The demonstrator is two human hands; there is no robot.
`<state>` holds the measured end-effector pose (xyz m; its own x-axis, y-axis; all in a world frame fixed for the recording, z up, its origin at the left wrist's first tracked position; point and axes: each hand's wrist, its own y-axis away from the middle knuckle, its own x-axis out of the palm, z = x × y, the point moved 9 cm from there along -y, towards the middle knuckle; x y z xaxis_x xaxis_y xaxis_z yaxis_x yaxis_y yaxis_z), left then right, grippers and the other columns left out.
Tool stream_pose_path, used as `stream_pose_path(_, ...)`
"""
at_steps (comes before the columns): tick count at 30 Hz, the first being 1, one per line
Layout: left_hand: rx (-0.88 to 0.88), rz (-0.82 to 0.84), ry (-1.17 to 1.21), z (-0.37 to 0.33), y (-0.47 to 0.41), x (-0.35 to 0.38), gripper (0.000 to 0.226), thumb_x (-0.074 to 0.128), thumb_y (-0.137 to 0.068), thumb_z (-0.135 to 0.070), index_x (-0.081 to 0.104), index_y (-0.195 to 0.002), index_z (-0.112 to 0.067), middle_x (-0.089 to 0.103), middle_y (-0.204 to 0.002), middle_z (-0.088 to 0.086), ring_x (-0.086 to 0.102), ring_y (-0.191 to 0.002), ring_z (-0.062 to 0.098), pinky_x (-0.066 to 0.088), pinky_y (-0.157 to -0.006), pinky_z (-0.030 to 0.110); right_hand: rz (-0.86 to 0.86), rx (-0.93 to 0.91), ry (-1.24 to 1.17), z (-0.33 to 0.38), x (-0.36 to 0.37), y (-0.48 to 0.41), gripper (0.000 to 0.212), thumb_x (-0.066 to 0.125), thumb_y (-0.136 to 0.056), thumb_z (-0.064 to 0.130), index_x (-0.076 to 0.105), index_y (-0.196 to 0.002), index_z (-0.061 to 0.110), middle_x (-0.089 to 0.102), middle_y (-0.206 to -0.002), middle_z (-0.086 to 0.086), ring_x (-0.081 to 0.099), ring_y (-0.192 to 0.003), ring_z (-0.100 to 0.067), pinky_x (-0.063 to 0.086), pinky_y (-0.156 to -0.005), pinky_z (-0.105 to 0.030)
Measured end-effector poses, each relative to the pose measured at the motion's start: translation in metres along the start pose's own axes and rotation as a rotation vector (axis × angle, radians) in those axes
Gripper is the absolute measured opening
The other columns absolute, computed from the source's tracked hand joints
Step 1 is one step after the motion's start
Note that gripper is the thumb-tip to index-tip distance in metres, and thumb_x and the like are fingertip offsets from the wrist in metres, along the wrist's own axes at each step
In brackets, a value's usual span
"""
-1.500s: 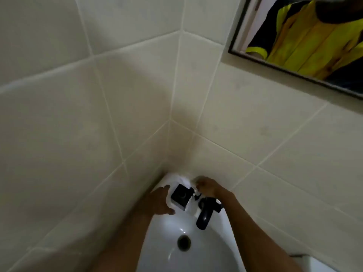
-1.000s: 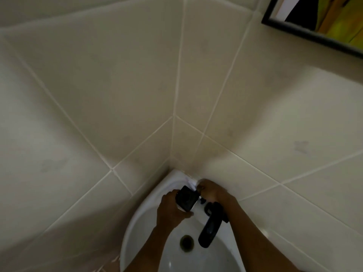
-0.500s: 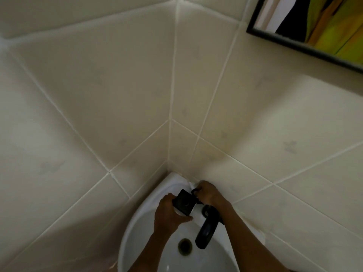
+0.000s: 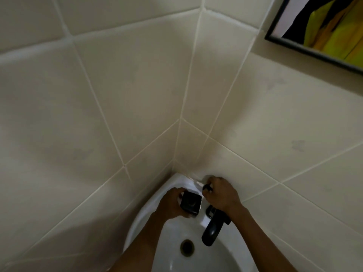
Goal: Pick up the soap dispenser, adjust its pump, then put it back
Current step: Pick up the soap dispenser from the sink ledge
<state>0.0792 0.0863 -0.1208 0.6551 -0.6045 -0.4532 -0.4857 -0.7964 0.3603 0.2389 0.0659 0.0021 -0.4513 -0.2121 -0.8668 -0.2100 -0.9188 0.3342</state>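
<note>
Over a corner sink (image 4: 137, 218), the left hand (image 4: 172, 203) is wrapped around the dispenser (image 4: 191, 202). The right hand (image 4: 220, 193) pinches a small black part, probably the pump (image 4: 207, 187). Twisted carelessly, the dispenser could slip into the basin or knock the tap (image 4: 213, 226).

The dispenser (image 4: 191, 202) top is black, as is the tap (image 4: 212, 228). The sink (image 4: 220, 258) is white, its drain (image 4: 187, 246) dark. Cream tiles (image 4: 137, 95) carry pale grout; the black-framed mirror (image 4: 322, 26) shows yellow.
</note>
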Motion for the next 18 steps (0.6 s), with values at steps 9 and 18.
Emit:
stream_pose_path(9, 0.108, -0.088, 0.082, -0.022, 0.005, -0.028, 0.084, 0.093, -0.028, -0.065, 0.057, -0.103, -0.056, 0.065, -0.111, -0.015, 0.066, -0.1, 0.012, 0.06, -0.089, 0.038, -0.04, -0.153, -0.02, 0.017, -0.059, 0.041, 0.03, 0.056, -0.08, 0.035, 0.076, -0.087, 0.014, 0.076, -0.087, -0.003, 0.07, -0.077, -0.019, 0.061, -0.072, -0.041)
stream_pose_path(18, 0.254, -0.089, 0.031, -0.107, 0.037, -0.055, 0.067, 0.102, -0.044, -0.023, 0.068, -0.101, -0.029, 0.07, -0.087, -0.022, 0.062, -0.081, 0.0, 0.051, -0.065, 0.012, -0.074, -0.181, 0.093, 0.041, -0.105, 0.086, 0.026, 0.065, -0.09, 0.034, 0.077, -0.108, 0.019, 0.077, -0.102, -0.002, 0.07, -0.09, -0.018, 0.054, -0.074, -0.028)
